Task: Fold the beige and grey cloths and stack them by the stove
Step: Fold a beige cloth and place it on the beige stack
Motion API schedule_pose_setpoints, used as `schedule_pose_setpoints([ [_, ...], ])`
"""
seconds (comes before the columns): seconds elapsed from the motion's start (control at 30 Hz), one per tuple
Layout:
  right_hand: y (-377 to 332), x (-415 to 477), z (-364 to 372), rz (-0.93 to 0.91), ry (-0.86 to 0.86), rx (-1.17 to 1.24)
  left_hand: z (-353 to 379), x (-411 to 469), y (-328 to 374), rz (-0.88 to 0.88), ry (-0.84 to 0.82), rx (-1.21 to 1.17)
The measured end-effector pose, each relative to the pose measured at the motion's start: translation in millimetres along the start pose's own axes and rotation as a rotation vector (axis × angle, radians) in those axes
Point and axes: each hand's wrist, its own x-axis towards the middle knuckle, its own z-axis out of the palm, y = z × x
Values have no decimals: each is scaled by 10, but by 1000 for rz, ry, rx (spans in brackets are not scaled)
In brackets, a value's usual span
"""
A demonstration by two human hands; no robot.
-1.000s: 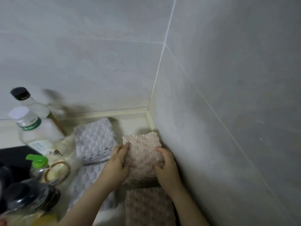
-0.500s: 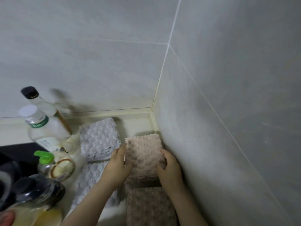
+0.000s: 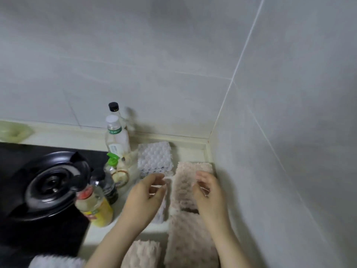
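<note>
A folded beige cloth [image 3: 188,180] lies in the counter corner against the right wall. My left hand [image 3: 146,198] and my right hand [image 3: 210,194] hover just above its near half, fingers spread, holding nothing. A folded grey cloth [image 3: 154,158] lies behind and to the left, and another grey cloth [image 3: 161,211] shows partly under my left hand. Closer to me rest a second beige cloth [image 3: 189,240] and a third beige cloth [image 3: 143,254]. The black stove [image 3: 44,190] sits at the left.
Several bottles [image 3: 116,140] stand between the stove and the cloths, including a yellow-labelled bottle [image 3: 96,207] and a green-capped one [image 3: 112,161]. A black pot lid [image 3: 50,184] covers the burner. Tiled walls close the corner at the back and right. A white cloth edge [image 3: 56,262] shows at bottom left.
Both hands have let go of the beige cloth and lifted off it with fingers apart. The view has swung left, bringing the stove and pot lid into sight.
</note>
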Motion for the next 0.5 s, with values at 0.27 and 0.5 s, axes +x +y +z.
schedule_pose_setpoints([
  [0.27,-739,-561,632,-168,-210,90,-913,-755,-85,-18,224,-45],
  [0.5,-1395,-1596,1693,-266,-402,144,-2111,-1914,-536,-83,439,-34],
])
